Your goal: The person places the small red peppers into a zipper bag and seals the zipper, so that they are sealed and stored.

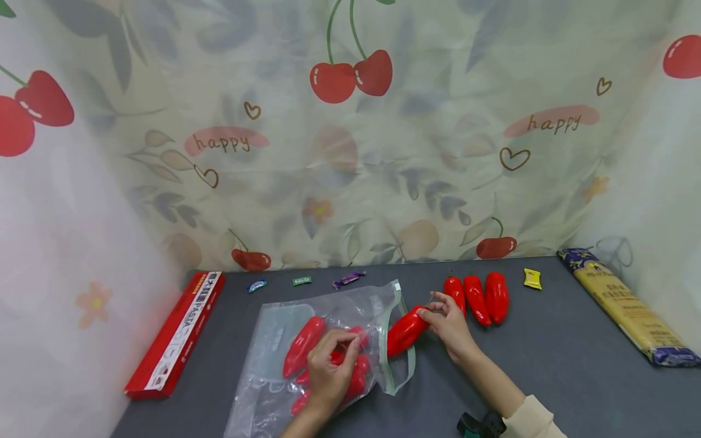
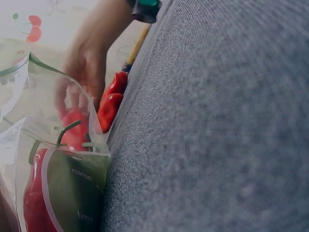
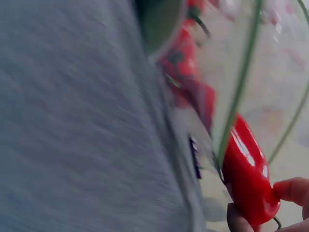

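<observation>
A clear zip bag lies on the table with its green-edged mouth open to the right. Several red chili peppers show through its film. My left hand is over the bag, fingers and thumb pinching its upper film. In my right hand I grip a shiny red chili pepper by its stem end, its other end inside the bag's mouth. The right wrist view shows the held pepper passing the green zip strip. Peppers in the bag also appear in the left wrist view.
Three more peppers lie just behind my right hand. A red pasta box is at the left, a yellow pasta packet at the right. Small wrapped candies line the back, with a yellow one farther right.
</observation>
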